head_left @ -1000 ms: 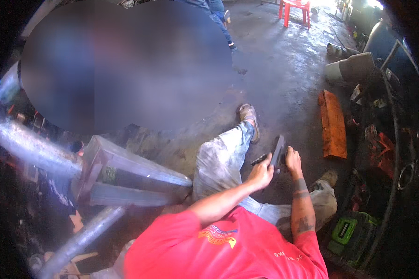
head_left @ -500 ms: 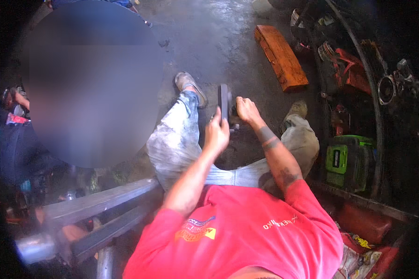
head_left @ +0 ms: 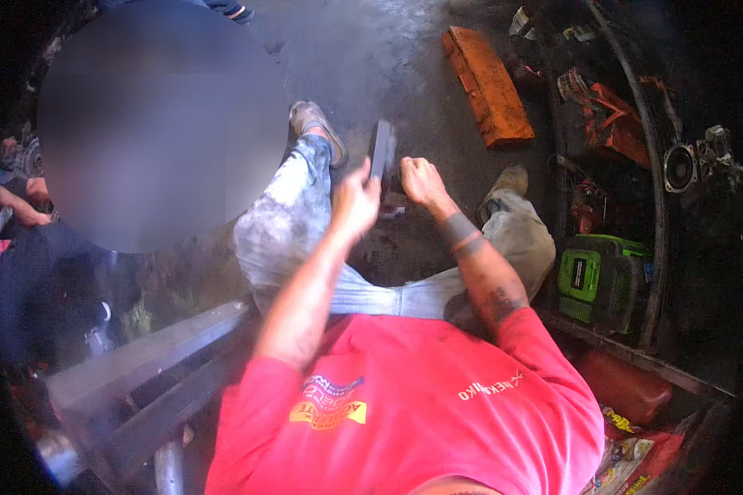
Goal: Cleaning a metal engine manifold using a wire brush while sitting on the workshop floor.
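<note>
My left hand (head_left: 357, 200) is closed around the lower part of a flat, dark grey rectangular bar (head_left: 380, 148), which stands out beyond my fingers between my knees. Close beside it, my right hand (head_left: 423, 181) is curled into a fist. Whatever its fingers hold, if anything, is hidden. Below the bar, a small pale metal piece (head_left: 394, 212) shows between the two hands; its kind is unclear. The bar and left hand are slightly smeared by motion.
A long orange box (head_left: 489, 89) lies on the dark floor ahead. To the right, a metal rack (head_left: 654, 214) holds a green and black case (head_left: 600, 280) and machine parts. At lower left is a metal beam (head_left: 153, 346). Another person's arm (head_left: 21, 205) shows at far left.
The whole view has shifted, so the scene sits higher and further left. The grey bar now leans, its far end tipped right, and my left hand has moved a little forward and left.
</note>
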Action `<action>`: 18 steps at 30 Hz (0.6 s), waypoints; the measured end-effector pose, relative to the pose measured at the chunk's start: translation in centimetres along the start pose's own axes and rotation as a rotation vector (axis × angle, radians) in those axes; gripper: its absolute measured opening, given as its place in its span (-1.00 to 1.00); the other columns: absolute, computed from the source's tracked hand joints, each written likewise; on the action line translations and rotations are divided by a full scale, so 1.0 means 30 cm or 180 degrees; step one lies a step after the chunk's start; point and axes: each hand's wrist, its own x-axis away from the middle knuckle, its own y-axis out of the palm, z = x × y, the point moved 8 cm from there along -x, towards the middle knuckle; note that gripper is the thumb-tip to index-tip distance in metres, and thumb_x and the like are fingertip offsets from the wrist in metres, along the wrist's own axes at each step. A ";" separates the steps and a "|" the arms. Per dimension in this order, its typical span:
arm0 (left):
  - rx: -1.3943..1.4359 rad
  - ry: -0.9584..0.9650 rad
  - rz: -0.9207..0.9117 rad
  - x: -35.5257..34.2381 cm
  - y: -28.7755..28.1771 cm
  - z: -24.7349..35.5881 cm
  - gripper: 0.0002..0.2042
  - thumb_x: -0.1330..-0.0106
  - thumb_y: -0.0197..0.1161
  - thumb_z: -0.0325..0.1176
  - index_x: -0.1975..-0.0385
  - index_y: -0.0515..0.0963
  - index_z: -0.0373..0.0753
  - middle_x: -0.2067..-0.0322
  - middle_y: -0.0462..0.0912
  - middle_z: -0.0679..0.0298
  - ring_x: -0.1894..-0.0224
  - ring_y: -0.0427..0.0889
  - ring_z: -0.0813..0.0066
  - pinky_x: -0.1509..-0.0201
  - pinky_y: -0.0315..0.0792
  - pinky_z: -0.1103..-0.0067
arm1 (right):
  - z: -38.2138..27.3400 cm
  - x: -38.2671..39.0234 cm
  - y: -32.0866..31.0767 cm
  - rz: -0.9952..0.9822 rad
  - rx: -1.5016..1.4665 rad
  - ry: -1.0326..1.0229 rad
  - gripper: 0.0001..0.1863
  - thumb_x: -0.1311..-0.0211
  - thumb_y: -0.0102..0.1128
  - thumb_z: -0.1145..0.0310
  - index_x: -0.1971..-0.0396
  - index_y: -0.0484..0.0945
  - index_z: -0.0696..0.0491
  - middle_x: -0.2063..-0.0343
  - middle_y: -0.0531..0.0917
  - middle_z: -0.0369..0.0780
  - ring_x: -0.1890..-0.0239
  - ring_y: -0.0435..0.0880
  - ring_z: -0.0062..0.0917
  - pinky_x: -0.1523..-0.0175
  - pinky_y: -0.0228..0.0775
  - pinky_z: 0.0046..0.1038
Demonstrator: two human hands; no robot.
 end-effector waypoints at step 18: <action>-0.0920 0.0136 -0.0099 0.042 -0.155 0.130 -0.54 -0.29 0.02 -0.30 -0.19 0.33 -0.31 -0.03 0.49 -0.09 -0.10 0.48 0.07 -0.15 0.36 0.39 | -0.106 0.074 -0.039 0.0269 0.0294 0.0056 -0.56 -0.10 -0.12 0.17 0.49 0.61 0.26 0.39 0.59 0.18 0.23 0.58 0.09 0.02 0.38 -0.09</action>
